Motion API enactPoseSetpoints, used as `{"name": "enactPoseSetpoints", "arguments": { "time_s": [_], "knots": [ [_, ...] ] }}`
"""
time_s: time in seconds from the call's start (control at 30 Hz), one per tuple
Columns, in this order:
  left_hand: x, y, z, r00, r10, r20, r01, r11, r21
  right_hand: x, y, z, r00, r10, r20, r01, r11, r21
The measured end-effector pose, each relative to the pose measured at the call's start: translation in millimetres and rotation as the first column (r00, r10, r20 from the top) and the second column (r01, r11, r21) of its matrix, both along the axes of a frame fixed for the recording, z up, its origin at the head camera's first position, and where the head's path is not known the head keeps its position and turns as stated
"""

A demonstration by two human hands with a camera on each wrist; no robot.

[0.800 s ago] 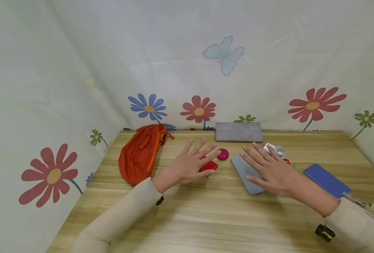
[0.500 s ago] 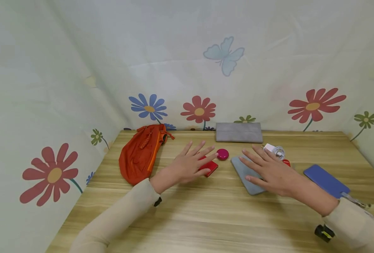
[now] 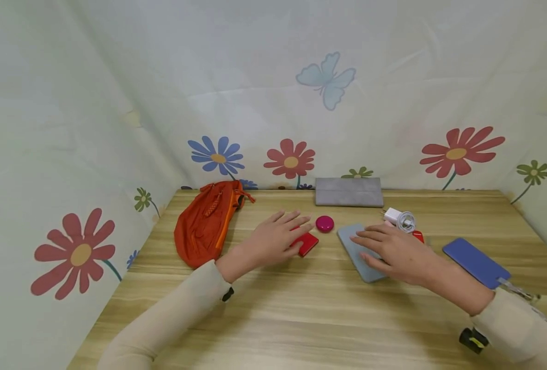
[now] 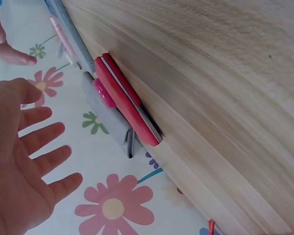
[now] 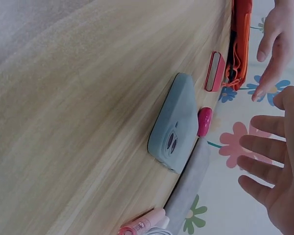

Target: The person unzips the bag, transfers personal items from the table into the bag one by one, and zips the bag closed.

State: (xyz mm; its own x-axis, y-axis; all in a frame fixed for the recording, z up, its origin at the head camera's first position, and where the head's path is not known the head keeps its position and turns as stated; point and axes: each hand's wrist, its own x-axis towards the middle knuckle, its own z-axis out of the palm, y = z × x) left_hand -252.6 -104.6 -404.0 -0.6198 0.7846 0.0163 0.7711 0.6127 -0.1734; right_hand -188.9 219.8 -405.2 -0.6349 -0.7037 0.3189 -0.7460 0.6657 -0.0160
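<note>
My left hand (image 3: 273, 240) hovers palm down over the table, its fingers loosely extended and holding nothing. Partly beneath it in the head view lies a small red booklet-like item (image 3: 309, 243); the left wrist view shows it apart from the palm. My right hand (image 3: 400, 253), likewise holding nothing, hovers above a light blue phone (image 3: 354, 245) and hides part of it. Two camera lenses show on the phone (image 5: 179, 122) in the right wrist view. Between the hands, farther back, sits a round magenta case (image 3: 325, 223).
An orange bag (image 3: 204, 223) lies at the left. Against the back curtain stands a grey flat case (image 3: 349, 192). At the right are a white charger with coiled cable (image 3: 399, 218), a red item (image 3: 418, 236) and a blue flat pouch (image 3: 475, 262) with a strap. A pink tube (image 5: 143, 223) lies near the cable.
The fingers of both hands, widely spread earlier, are now closer together and more relaxed. The right fingers have drawn back, uncovering more of the charger. Objects on the table have not moved.
</note>
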Motion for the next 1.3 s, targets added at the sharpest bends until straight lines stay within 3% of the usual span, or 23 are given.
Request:
{"name": "enactPoseSetpoints", "arguments": {
  "time_s": [0.2, 0.43, 0.57, 0.7, 0.8, 1.07, 1.3],
  "knots": [
    [3.9, -5.5, 8.2, 1.0, -0.014, -0.017, 0.015, 1.0, 0.026, -1.5, -5, 1.4, 0.999, 0.029, -0.042, -0.031, 0.998, -0.046],
    [3.8, -19.5, 13.6, 0.999, -0.018, -0.051, 0.02, 0.999, 0.043, -2.7, -18, 3.1, 1.0, -0.001, 0.03, 0.002, 0.999, -0.043],
    [2.1, -36.2, 24.9, 0.999, -0.028, -0.039, 0.028, 0.999, -0.02, -7.8, -30, 2.9, 0.998, 0.006, 0.055, -0.004, 0.999, -0.039],
    [-2.0, -59.3, 37.6, 0.996, -0.025, -0.09, 0.017, 0.996, -0.084, -16.6, -46, 6.6, 0.996, 0.018, 0.087, -0.015, 0.999, -0.034],
    [-5.1, -76.4, 42.5, 0.995, 0.001, -0.104, -0.01, 0.997, -0.082, -24.0, -59, 10.6, 0.992, 0.016, 0.128, -0.012, 0.999, -0.034],
    [-32.1, -108.4, 42.4, 0.985, 0.13, -0.115, -0.136, 0.99, -0.048, -49.6, -100, 16.3, 0.977, 0.04, 0.209, -0.024, 0.997, -0.076],
    [-58.1, -132.7, 36.5, 0.97, 0.22, -0.107, -0.217, 0.975, 0.042, -64.8, -133, 20.9, 0.977, 0.054, 0.208, -0.036, 0.996, -0.087]
  ]
}}
